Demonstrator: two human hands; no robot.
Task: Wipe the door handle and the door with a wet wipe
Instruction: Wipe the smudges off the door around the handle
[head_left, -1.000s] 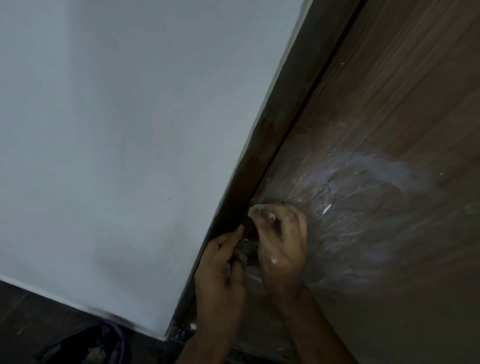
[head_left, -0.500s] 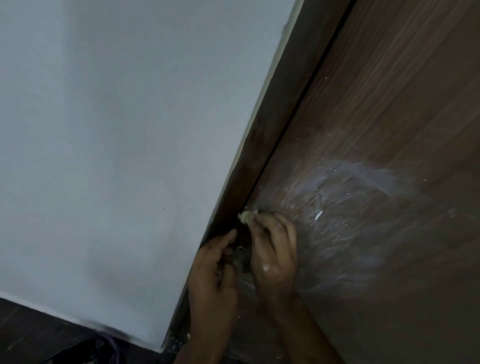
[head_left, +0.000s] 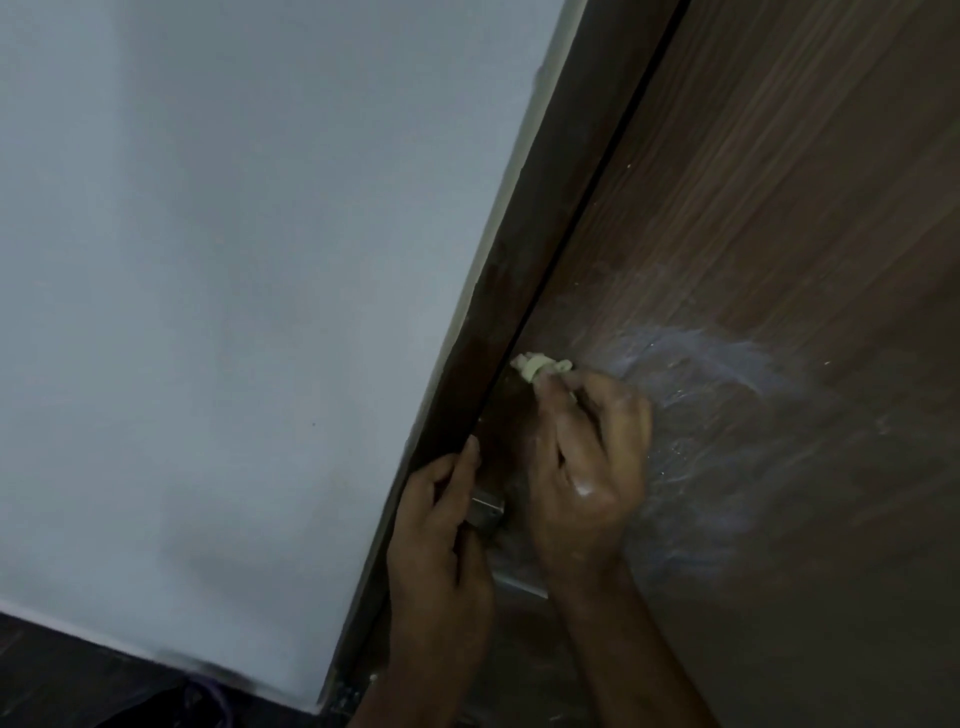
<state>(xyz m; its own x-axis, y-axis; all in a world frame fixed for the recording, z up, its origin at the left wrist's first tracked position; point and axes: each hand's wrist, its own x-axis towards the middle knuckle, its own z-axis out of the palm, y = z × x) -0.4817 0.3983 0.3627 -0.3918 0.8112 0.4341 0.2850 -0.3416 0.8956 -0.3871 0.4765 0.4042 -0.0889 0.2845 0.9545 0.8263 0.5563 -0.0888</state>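
The brown wood-grain door (head_left: 779, 208) fills the right side, smeared with whitish streaks around the middle. My right hand (head_left: 587, 467) pinches a crumpled pale wet wipe (head_left: 537, 366) and presses it against the door right beside the dark gap at the frame. Below it, my left hand (head_left: 441, 551) grips the metal door handle (head_left: 487, 512), of which only a small shiny part shows between the two hands.
A dark brown door frame (head_left: 519, 312) runs diagonally between the door and a pale grey wall (head_left: 234, 312). Dark floor (head_left: 78, 675) with something purple lies at the bottom left. A metal strip (head_left: 519, 584) shows under my right wrist.
My right hand has slid the wipe up along the door edge, so more of the wipe shows past the fingertips. My left hand stays on the handle.
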